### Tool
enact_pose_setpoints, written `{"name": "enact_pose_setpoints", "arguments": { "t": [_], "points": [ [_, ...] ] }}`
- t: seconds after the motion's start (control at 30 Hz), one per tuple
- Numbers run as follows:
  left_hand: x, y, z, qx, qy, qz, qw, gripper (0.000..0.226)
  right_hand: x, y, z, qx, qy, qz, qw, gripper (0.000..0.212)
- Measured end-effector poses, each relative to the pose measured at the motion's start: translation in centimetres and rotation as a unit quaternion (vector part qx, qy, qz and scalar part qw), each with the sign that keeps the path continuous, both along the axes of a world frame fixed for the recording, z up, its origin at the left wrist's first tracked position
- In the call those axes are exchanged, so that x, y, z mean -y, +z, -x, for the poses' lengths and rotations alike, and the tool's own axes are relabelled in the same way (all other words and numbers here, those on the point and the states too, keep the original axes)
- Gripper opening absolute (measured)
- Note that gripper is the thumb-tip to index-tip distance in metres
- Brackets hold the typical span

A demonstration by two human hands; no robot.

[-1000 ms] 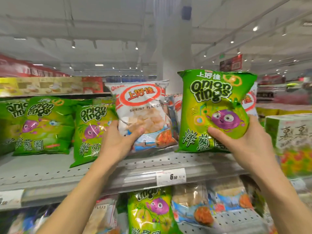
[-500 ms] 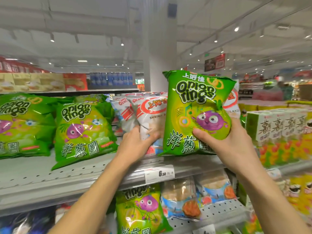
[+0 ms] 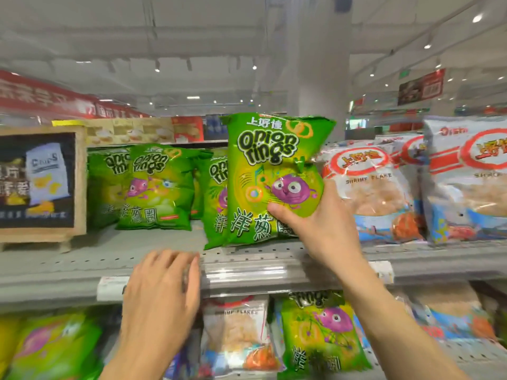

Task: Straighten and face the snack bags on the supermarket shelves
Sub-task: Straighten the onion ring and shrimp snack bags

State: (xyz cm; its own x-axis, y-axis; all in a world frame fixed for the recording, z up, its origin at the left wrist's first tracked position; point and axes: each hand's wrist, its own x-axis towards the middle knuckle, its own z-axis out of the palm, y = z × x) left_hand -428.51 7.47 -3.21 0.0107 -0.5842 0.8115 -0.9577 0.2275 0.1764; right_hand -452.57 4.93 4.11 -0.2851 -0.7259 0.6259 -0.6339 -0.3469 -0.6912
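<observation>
Right fingers (image 3: 277,212) pinching upright green onion-rings bag (image 3: 270,171) (crinkled, front-facing), left fingers (image 3: 175,263) loose, empty

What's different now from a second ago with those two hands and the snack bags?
The left hand let go of the white shrimp flakes bag and dropped to the shelf edge, holding nothing. The right hand carried the onion rings bag leftward, away from the shrimp flakes and over to the other green bags. Its grip on the bag is unchanged, and the bag stays upright, facing front.
</observation>
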Motion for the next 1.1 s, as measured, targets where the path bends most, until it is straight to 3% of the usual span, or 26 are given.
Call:
{"name": "enact_pose_setpoints", "arguments": {
  "t": [0.13,0.33,0.5,0.6,0.67,0.77,0.87,0.93,1.1],
  "points": [
    [0.0,-0.5,-0.9,-0.014,-0.04,0.017,0.999,0.037,1.4,-1.1,-3.1,-0.04,-0.014,-0.074,0.996,0.089],
    [0.2,-0.7,-0.6,-0.022,-0.048,0.016,0.998,0.024,1.6,-1.2,-2.9,-0.098,-0.016,-0.163,0.982,0.102],
    [0.1,-1.3,-0.4,-0.121,-0.113,0.001,0.986,0.031,0.3,-1.7,-2.7,-0.109,-0.026,-0.118,0.987,0.108],
    [-0.5,-2.1,0.3,-0.147,-0.148,-0.023,0.978,0.041,-1.5,-3.8,-2.4,-0.074,-0.032,0.003,0.997,0.09],
    [-1.3,-3.3,1.6,-0.15,-0.169,-0.027,0.974,0.047,-3.3,-6.1,-2.3,-0.028,-0.027,0.108,0.993,0.061],
    [-3.0,-5.8,4.1,-0.183,-0.213,0.031,0.959,0.039,-5.9,-10.6,-2.0,0.045,-0.033,0.22,0.974,0.026],
    [-4.1,-8.7,5.7,-0.246,-0.186,0.067,0.949,0.027,-7.4,-15.3,-1.4,0.126,-0.047,0.209,0.969,0.011],
    [-4.3,-10.6,5.9,-0.314,-0.154,0.037,0.936,0.023,-7.4,-18.3,-0.4,0.158,-0.057,0.157,0.973,0.006],
    [-4.4,-14.4,5.8,-0.369,-0.103,-0.016,0.924,0.017,-6.7,-23.5,2.6,0.221,-0.074,0.049,0.971,0.015]
  ]
}}
